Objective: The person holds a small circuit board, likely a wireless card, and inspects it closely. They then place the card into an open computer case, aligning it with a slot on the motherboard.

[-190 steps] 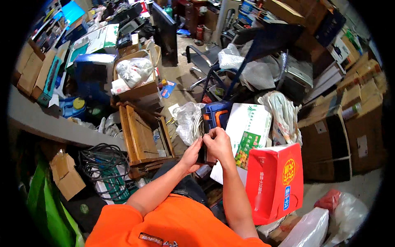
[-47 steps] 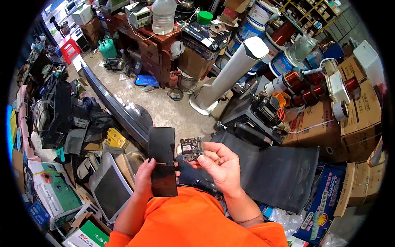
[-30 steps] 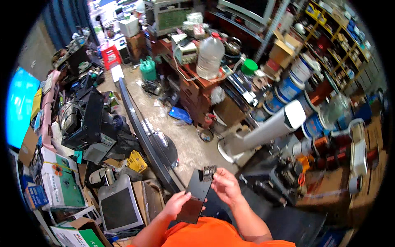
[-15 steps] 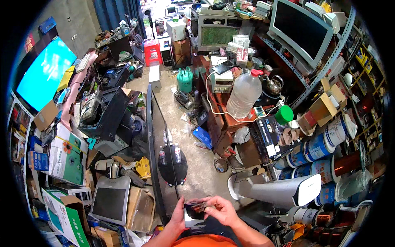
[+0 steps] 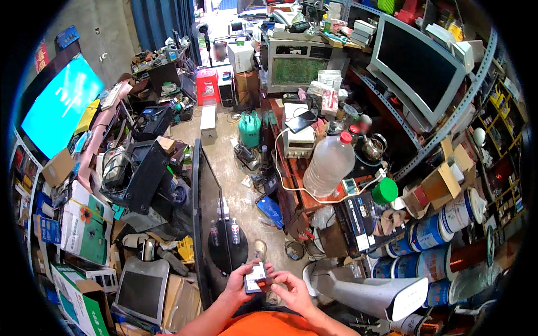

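Low in the middle, my left hand grips a small flat rectangular device by its side. The device is silver-grey with a white label, much like a drive. My right hand is closed in a pinch at the device's right edge. Between its fingertips is a small dark reddish-brown piece, whose kind I cannot make out. Whether this piece is joined to the device I cannot tell.
A large dark flat panel stands on edge at my left, near a bottle. To the right are a tall white appliance and several blue-and-white tubs. A big clear jug stands on a red-brown table.
The view has shifted. The device now shows its white label, where a dark face showed before. My right hand has moved lower along its right edge, still pinching the dark piece.
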`<state>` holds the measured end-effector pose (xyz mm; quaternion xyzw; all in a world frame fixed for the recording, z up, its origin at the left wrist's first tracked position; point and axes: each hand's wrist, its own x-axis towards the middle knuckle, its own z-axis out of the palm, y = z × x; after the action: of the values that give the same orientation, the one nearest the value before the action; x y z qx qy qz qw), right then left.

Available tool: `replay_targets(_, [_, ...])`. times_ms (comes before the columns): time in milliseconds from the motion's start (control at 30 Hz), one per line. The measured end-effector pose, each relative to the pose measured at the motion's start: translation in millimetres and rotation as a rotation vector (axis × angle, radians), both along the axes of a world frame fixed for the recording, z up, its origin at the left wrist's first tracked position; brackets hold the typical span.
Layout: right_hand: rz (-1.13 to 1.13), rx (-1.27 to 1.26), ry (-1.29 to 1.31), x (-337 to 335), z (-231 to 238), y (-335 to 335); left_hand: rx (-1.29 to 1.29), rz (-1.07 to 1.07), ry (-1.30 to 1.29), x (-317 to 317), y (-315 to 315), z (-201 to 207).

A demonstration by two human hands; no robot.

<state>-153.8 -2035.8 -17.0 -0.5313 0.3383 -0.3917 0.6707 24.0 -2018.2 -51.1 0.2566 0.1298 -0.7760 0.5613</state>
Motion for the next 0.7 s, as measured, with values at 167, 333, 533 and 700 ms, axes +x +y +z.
replay_targets(167, [0.041,0.534,-0.069,40,-26,-86,-0.100,0.089,-0.115,43,-92,-7])
replay_targets(333, [0.329,0.492,0.017,107,-24,-209,-0.118,0.122,-0.191,103,-203,-18])
replay_targets(533, [0.343,0.258,-0.012,195,-12,-330,-0.177,0.123,-0.426,174,-320,28])
replay_targets(700, [0.022,0.210,-0.114,249,-6,-411,-0.255,0.158,-0.491,225,-393,37])
